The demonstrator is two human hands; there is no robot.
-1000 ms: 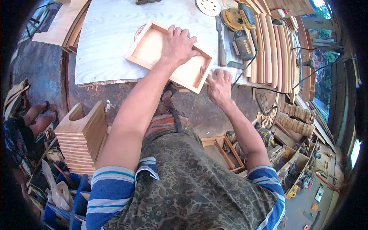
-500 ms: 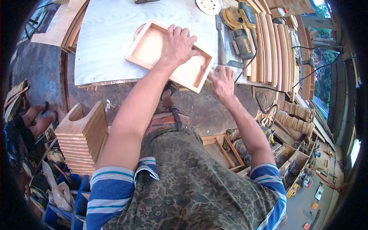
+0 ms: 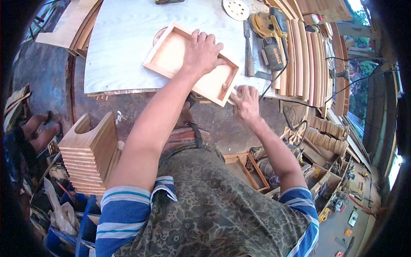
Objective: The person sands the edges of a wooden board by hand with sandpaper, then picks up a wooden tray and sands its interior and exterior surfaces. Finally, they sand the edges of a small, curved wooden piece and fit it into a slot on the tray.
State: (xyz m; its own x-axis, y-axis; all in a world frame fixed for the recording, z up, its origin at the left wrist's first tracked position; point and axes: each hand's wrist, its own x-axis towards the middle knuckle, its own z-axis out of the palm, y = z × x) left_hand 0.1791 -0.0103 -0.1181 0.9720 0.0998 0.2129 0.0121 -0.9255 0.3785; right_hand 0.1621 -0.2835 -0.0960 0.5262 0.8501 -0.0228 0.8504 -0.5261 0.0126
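Observation:
A shallow, open wooden tray (image 3: 171,53) lies tilted across the edge of the white-topped bench, its near right corner jutting past the edge. My left hand (image 3: 203,53) reaches over it and grips its far long wall, thumb inside and fingers outside. At the tray's right end, my right hand (image 3: 246,104) is closed with curled fingers against the outside of the short wall. A thin pale piece shows between those fingers and the wood; its kind is not clear. A round sanding disc (image 3: 159,35) lies partly hidden behind the tray's left end.
A yellow-and-black sander (image 3: 269,36), a chisel (image 3: 248,51), a metal square (image 3: 262,73) and a perforated disc (image 3: 235,9) lie on the bench (image 3: 115,55). Curved wooden slats (image 3: 304,64) line its right side. Stacked cut boards (image 3: 87,154) stand at lower left.
My right hand has slid a little toward my body along the tray's short end. The left hand keeps its hold on the tray, and the view has shifted slightly.

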